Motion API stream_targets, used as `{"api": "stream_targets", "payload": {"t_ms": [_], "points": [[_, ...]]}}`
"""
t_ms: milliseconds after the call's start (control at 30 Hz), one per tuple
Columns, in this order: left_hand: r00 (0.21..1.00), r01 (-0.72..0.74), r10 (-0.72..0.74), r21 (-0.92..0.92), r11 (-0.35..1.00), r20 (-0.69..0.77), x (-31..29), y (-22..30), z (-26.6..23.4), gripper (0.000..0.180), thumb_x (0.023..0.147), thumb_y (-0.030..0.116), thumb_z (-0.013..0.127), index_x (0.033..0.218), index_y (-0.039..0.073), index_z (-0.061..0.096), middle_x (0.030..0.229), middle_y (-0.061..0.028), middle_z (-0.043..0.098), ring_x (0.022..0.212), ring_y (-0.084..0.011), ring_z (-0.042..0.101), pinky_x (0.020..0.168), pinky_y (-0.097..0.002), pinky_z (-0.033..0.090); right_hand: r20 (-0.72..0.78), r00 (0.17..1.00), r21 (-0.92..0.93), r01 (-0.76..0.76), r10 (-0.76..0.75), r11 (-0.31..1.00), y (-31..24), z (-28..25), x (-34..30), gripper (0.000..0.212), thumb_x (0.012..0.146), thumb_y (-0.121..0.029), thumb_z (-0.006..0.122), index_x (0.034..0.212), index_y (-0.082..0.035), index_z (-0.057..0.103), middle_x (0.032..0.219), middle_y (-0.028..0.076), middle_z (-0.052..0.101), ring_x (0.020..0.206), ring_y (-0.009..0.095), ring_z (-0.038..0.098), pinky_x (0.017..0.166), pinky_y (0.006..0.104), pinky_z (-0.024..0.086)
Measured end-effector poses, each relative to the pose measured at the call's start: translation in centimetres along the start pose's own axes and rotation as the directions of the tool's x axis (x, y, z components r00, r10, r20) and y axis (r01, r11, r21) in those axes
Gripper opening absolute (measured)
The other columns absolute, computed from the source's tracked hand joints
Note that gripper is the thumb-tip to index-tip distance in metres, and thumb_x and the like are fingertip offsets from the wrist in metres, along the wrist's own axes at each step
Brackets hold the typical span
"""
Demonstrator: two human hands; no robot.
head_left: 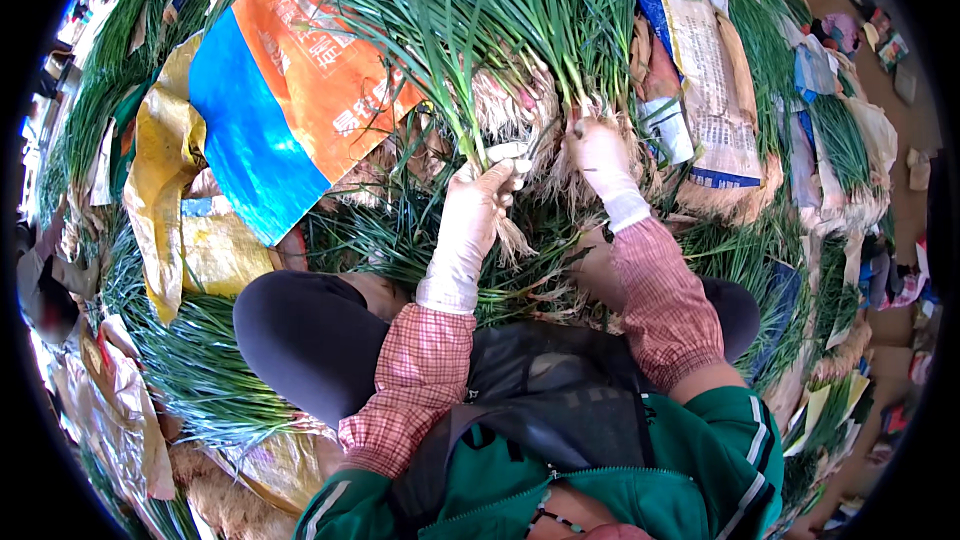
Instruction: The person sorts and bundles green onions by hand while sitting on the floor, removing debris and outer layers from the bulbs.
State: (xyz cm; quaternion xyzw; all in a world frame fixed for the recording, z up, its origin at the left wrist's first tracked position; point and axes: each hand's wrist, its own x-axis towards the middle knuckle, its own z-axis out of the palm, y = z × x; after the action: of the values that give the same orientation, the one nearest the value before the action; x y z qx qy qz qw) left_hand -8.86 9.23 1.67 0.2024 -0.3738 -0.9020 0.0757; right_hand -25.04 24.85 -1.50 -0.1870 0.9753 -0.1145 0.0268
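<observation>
My left hand (474, 205), in a pale glove, is closed around the lower stems of a small bunch of spring onions (463, 105). Its leaves point away from me, and its stringy pale roots (513, 240) hang below the fingers. To the right, my gloved right hand (603, 158) has its fingers closed at the root end of a larger pile of spring onions (570, 25). Whether it grips one stem or several is hidden. Between the hands lie the tangled whitish roots (512, 100) of the pile.
An orange and blue plastic sheet (265, 105) lies at the left, beside a yellow sack (165, 170). A printed white and blue sack (715, 90) lies at the right. Loose green leaves (400, 240) cover the ground before my crossed legs (310, 340). More onion bundles (215, 370) surround me.
</observation>
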Motion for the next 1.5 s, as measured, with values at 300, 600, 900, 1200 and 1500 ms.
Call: {"api": "stream_targets", "payload": {"t_ms": [300,600,900,1200,1500], "points": [[0.994,0.1,-0.089,0.187,0.977,-0.066,0.1,-2.8,-0.1,0.014,0.087,0.011,0.064,0.097,0.002,0.065,0.071,-0.0012,0.063,0.051,-0.0052,0.05,0.045,-0.0177,0.037,0.324,0.93,0.73,-0.129,-0.174,0.671,-4.4,-1.8,-6.8,0.036,0.095,-0.036,0.051,0.103,-0.003,0.062,0.076,0.005,0.061,0.064,0.01,0.055,0.058,0.0244,0.043],[0.994,-0.012,0.034,0.203,0.979,-0.105,-0.3,-3.8,0.5,0.014,0.086,0.002,0.06,0.1,0.002,0.055,0.073,-0.0027,0.061,0.051,-0.0055,0.046,0.046,-0.0187,0.037,0.288,0.953,0.912,-0.243,0.093,-0.331,-6.6,4.7,-4.9,0.02,0.093,-0.011,0.048,0.105,-0.001,0.06,0.078,0.003,0.059,0.063,0.012,0.053,0.056,0.024,0.044],[0.998,-0.023,0.038,0.261,0.965,-0.052,-0.6,-3.7,0.9,0.023,0.081,0.0,0.066,0.098,0.005,0.052,0.073,0.0005,0.057,0.051,-0.0054,0.047,0.047,-0.0196,0.038,0.107,0.992,0.98,-0.116,0.06,0.164,-5.9,2.5,-5.1,0.02,0.09,-0.019,0.061,0.099,-0.002,0.063,0.083,0.001,0.062,0.071,0.01,0.054,0.064,0.0227,0.044],[0.986,-0.015,0.041,-0.156,0.988,0.163,-0.7,-1.7,0.8,0.022,0.087,0.005,0.061,0.107,0.002,0.053,0.079,-0.0055,0.06,0.06,-0.0087,0.055,0.048,-0.0195,0.044,0.163,0.966,0.369,0.128,-0.2,0.92,1.7,8.4,-3.6,0.017,0.095,-0.016,0.046,0.102,-0.003,0.053,0.079,0.005,0.058,0.065,0.014,0.057,0.06,0.0257,0.049],[0.976,0.215,-0.206,-0.131,0.968,0.076,-0.5,-0.8,-1.9,0.033,0.087,0.008,0.062,0.119,0.002,0.056,0.083,-0.0032,0.063,0.077,-0.0142,0.063,0.059,-0.0207,0.046,0.052,0.996,0.318,0.052,-0.072,0.947,-4.5,-4.4,1.1,0.028,0.095,-0.031,0.046,0.102,-0.011,0.064,0.086,0.01,0.066,0.07,0.014,0.062,0.069,0.0322,0.052]]}}
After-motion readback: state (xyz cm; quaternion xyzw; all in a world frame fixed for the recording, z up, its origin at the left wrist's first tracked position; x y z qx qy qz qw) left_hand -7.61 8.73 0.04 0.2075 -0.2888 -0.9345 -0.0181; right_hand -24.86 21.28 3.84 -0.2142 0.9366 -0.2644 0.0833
